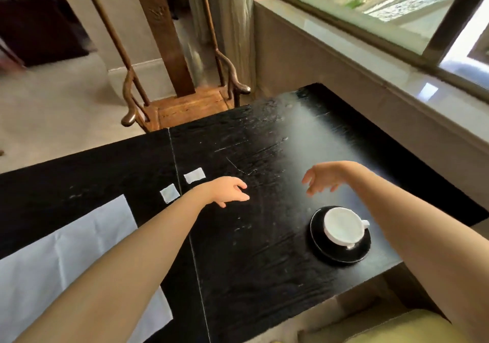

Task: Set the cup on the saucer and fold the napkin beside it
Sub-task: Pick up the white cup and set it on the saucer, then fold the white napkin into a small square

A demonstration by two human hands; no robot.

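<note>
A white cup (343, 228) is seen seated on a black saucer (320, 242) at the right of a dark table (264, 263). Both the left hand (229, 190) and right hand (324, 177) are held empty, fingers loose, above the table. The napkin (66, 258) is left unfolded, well apart at far left; reaching it is judged next.

Cup (343, 228) sits on saucer (321, 247); napkin (66, 258) lies unfolded (both hands empty).
</note>
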